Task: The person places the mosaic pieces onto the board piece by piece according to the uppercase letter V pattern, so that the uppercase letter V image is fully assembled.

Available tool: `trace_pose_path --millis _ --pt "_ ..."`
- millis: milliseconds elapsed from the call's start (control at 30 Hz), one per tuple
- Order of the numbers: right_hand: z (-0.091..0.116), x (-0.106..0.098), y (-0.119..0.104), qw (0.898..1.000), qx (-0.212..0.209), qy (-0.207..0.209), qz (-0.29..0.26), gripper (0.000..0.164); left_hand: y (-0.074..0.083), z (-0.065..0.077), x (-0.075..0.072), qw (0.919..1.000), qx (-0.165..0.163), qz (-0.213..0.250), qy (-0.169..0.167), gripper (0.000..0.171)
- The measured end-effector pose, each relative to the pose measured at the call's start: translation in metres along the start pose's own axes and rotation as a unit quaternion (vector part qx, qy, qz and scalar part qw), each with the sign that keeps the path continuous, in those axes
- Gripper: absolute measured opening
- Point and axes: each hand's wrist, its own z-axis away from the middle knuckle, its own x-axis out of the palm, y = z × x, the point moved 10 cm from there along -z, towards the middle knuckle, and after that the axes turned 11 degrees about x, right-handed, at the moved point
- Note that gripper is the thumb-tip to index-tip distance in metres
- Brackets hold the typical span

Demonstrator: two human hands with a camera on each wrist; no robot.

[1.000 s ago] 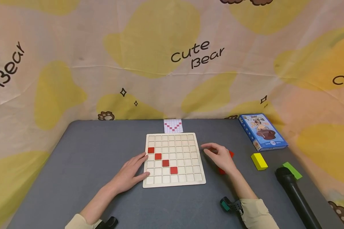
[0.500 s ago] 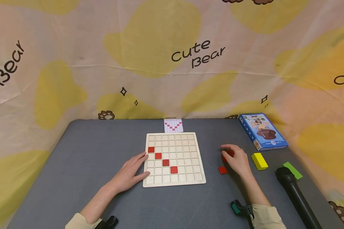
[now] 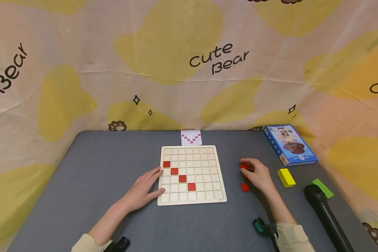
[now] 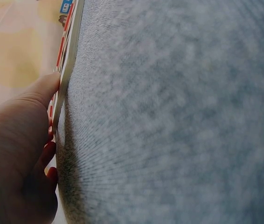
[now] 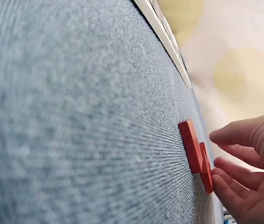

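Observation:
A pale square grid board lies on the table, several red square tiles set in its cells in a descending diagonal. At the board's left edge rests my left hand, fingertips and thumb on the rim; the left wrist view shows the thumb against the edge. To the right of the board, my right hand is over loose red tiles. In the right wrist view one red tile lies apart from the fingers, while a fingertip seems to touch another red tile. The thumb stands clear of both.
A small card with a pink V pattern lies behind the board. On the right are a blue box, a yellow block, a green piece and a black microphone. A patterned cloth hangs behind the table.
My right hand has moved right, away from the board, to the loose red tiles. Over the last half second, red beneath its fingers has shifted slightly left. My left hand has stayed put.

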Motion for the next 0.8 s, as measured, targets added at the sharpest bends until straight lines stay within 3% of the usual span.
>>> trace_pose_path --millis 433,800 --pt "-0.0012 -0.0016 0.0077 0.999 0.019 -0.007 0.024 0.032 -0.0006 0.0004 -0.0002 1.0000 0.006 0.001 0.006 0.071" --pt "-0.0016 -0.0010 0.0048 1.000 0.014 0.003 0.013 0.033 0.0003 0.0007 -0.0010 1.0000 0.004 0.001 0.003 0.071"
